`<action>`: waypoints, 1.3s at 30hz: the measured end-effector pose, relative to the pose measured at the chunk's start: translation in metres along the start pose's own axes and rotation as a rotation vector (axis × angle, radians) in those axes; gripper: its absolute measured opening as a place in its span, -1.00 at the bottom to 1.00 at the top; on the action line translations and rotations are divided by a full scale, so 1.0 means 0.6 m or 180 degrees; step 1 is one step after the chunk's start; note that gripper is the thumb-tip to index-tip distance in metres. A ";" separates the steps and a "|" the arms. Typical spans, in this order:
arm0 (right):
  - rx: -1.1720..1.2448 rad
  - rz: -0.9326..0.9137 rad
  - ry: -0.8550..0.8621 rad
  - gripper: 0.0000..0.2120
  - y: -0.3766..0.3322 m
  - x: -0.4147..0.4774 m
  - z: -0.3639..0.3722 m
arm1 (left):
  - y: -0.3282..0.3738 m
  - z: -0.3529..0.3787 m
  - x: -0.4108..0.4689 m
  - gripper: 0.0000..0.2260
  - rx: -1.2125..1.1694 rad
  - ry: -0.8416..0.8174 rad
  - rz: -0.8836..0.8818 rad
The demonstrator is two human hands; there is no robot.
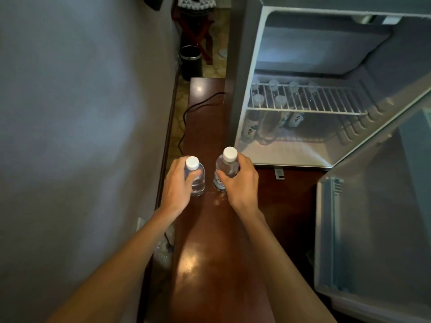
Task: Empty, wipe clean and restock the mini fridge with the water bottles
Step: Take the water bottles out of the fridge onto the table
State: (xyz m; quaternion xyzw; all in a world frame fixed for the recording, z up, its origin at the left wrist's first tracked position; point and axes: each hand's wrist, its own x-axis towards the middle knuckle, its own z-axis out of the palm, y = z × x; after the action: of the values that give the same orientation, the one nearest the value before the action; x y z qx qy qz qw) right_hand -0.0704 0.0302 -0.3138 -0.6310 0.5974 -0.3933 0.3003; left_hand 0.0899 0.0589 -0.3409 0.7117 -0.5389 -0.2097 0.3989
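A: Background, quick?
B: Glossy red-brown counter (205,229), two light glares on it. Grey wall (81,101) ran along its left edge.
A: Anything on it?
B: Black cable (185,115) crossed the far part and dropped over the left edge toward the floor (220,31). Small metal bracket (279,174) lay flat further right.
A: Past the far end?
B: Black bin (190,62) stood on the patterned floor, just beyond the counter. Behind it was a stool (198,31) with reddish crossed legs, and lace-patterned fabric (196,0) above it, cut off by the frame.
A: Bin contents?
B: Too dark, couldn't tell.
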 end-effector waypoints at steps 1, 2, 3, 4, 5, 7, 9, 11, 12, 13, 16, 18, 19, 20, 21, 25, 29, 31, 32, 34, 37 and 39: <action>-0.0018 0.0007 -0.0046 -0.43 -0.001 0.001 0.007 | -0.007 -0.005 0.001 -0.75 0.0004 0.0037 -0.0057; -0.0035 0.0022 -0.0101 -0.42 -0.002 0.002 0.014 | -0.014 -0.009 0.002 -0.75 -0.0014 0.0068 -0.0127; -0.0046 0.0027 -0.0145 -0.42 -0.003 0.002 0.021 | -0.020 -0.013 0.003 -0.76 -0.0061 0.0099 -0.0200; -0.0049 0.0025 -0.0171 -0.42 -0.003 0.001 0.028 | -0.024 -0.017 0.006 -0.77 -0.0128 0.0129 -0.0262; -0.0043 0.0037 -0.0195 -0.42 -0.003 0.001 0.033 | -0.028 -0.019 0.009 -0.78 -0.0180 0.0141 -0.0301; -0.0033 0.0089 -0.0256 -0.41 -0.001 -0.002 0.043 | -0.028 -0.021 0.013 -0.79 -0.0157 0.0068 -0.0281; -0.0044 0.0102 -0.0293 -0.41 0.005 -0.006 0.052 | -0.024 -0.022 0.014 -0.78 -0.0055 -0.0088 -0.0252; -0.0040 0.0130 -0.0320 -0.41 0.013 -0.012 0.060 | -0.021 -0.022 0.011 -0.77 -0.0012 -0.0185 -0.0269; -0.0043 0.0141 -0.0328 -0.40 0.018 -0.015 0.064 | -0.020 -0.024 0.010 -0.76 -0.0028 -0.0212 -0.0297; -0.0047 0.0151 -0.0329 -0.40 0.022 -0.018 0.068 | -0.022 -0.025 0.009 -0.75 -0.0061 -0.0238 -0.0330; -0.0009 0.0119 -0.0327 -0.41 0.031 -0.024 0.077 | -0.026 -0.031 0.008 -0.75 -0.0082 -0.0304 -0.0322; -0.0002 0.0054 -0.0335 -0.42 0.033 -0.026 0.081 | -0.028 -0.036 0.009 -0.73 0.0007 -0.0326 -0.0249; -0.0004 0.0043 -0.0340 -0.42 0.035 -0.027 0.083 | -0.029 -0.038 0.010 -0.72 0.0049 -0.0323 -0.0221; -0.0016 0.0037 -0.0346 -0.42 0.035 -0.029 0.084 | -0.028 -0.041 0.011 -0.70 0.0092 -0.0303 -0.0187; -0.0040 0.0026 -0.0360 -0.41 0.036 -0.031 0.085 | -0.026 -0.043 0.012 -0.69 0.0136 -0.0269 -0.0153; -0.0125 -0.0065 -0.0524 -0.40 0.039 -0.035 0.080 | -0.001 -0.054 0.015 -0.64 0.0301 -0.0198 -0.0041; -0.0167 -0.0040 -0.0785 -0.31 0.029 -0.030 0.056 | 0.044 -0.074 0.023 -0.73 0.0810 -0.0025 0.0553; -0.0155 -0.0042 -0.0941 -0.24 0.019 -0.022 0.034 | 0.076 -0.083 0.035 -0.80 0.0967 0.0118 0.0910; -0.0142 -0.0032 -0.0975 -0.23 0.015 -0.018 0.019 | 0.095 -0.084 0.042 -0.83 0.0970 0.0165 0.1051; -0.0092 0.0041 -0.0902 -0.27 0.013 -0.006 -0.015 | 0.135 -0.078 0.056 -0.86 0.0922 0.0206 0.1336; -0.0020 0.0211 -0.0430 -0.40 0.026 0.025 -0.066 | 0.197 -0.049 0.074 -0.87 0.0893 0.0170 0.1862; 0.0054 0.0346 -0.0149 -0.49 0.040 0.058 -0.092 | 0.234 -0.017 0.083 -0.87 0.0871 0.0088 0.2111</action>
State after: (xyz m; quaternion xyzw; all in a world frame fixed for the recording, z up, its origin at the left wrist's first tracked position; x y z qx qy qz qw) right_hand -0.1306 -0.0019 -0.3012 -0.6041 0.6203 -0.3666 0.3405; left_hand 0.0298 0.0021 -0.2169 0.5477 -0.7582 0.0149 0.3535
